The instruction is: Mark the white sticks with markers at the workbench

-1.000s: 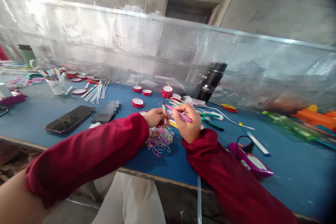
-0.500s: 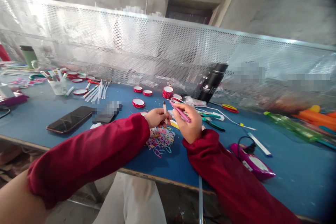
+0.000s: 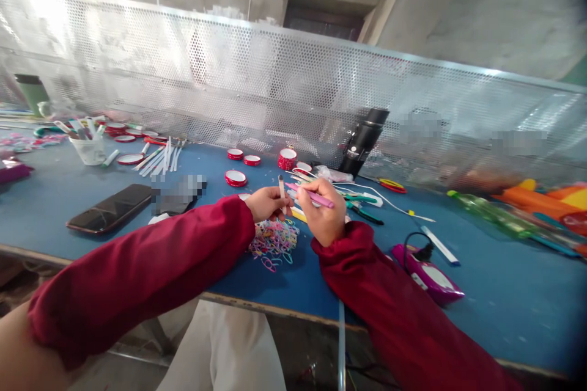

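My left hand (image 3: pixel 266 203) is closed round a thin white stick (image 3: pixel 281 185) that stands upright between its fingers. My right hand (image 3: pixel 323 215) is closed on a pink pen-like tool (image 3: pixel 316 197), whose tip points left toward the stick. Both hands hover just above a heap of small coloured rubber bands (image 3: pixel 273 240) on the blue table (image 3: pixel 504 293). Dark red sleeves cover both forearms.
A black phone (image 3: pixel 109 209) lies at the left. Red-rimmed round lids (image 3: pixel 235 178) and a red tape roll (image 3: pixel 287 159) sit behind the hands, beside a black bottle (image 3: pixel 362 142). Pliers (image 3: pixel 367 212), a purple device (image 3: pixel 428 276) and a perforated metal screen (image 3: pixel 275 85) are also near.
The view has shifted slightly left and down. Both hands stay together over the rubber bands, still holding the stick and the pink tool.
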Available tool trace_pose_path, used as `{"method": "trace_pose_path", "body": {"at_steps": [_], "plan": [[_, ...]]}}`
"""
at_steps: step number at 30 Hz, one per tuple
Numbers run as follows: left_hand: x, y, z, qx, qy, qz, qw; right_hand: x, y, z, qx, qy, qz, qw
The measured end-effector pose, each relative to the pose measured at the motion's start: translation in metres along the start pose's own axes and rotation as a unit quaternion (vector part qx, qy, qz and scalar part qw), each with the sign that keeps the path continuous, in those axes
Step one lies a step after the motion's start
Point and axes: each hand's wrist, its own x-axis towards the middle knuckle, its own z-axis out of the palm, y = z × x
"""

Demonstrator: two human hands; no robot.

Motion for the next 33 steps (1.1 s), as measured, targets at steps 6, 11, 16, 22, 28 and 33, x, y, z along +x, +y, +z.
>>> {"method": "trace_pose_path", "body": {"at_steps": [6,11,16,22,28,33], "plan": [[0.0018,-0.0033,0.0003,0.008,-0.009,-0.003,1.0,-0.0004,0.0017,0.0024,0.015,-0.005,0.011,1.0],[0.0014,-0.0036,0.0005,0.014,-0.013,0.002,1.0,0.0002,0.0006,0.0024,0.011,-0.014,0.005,1.0],[-0.0001,-0.0018,0.0014,0.018,-0.012,0.0,1.0,0.0004,0.0005,0.0028,0.003,-0.014,0.002,1.0],[-0.0008,-0.0014,0.0006,0.013,-0.01,0.0,1.0,0.0016,0.0027,0.0011,-0.011,0.003,0.003,1.0],[-0.0019,-0.0002,0.0018,0.013,-0.007,-0.004,1.0,0.0004,0.0009,0.0014,0.0,0.002,-0.005,1.0],[-0.0012,-0.0012,0.0011,0.011,-0.015,0.001,1.0,0.0,0.0008,0.0022,-0.001,-0.006,0.0,1.0]]}}
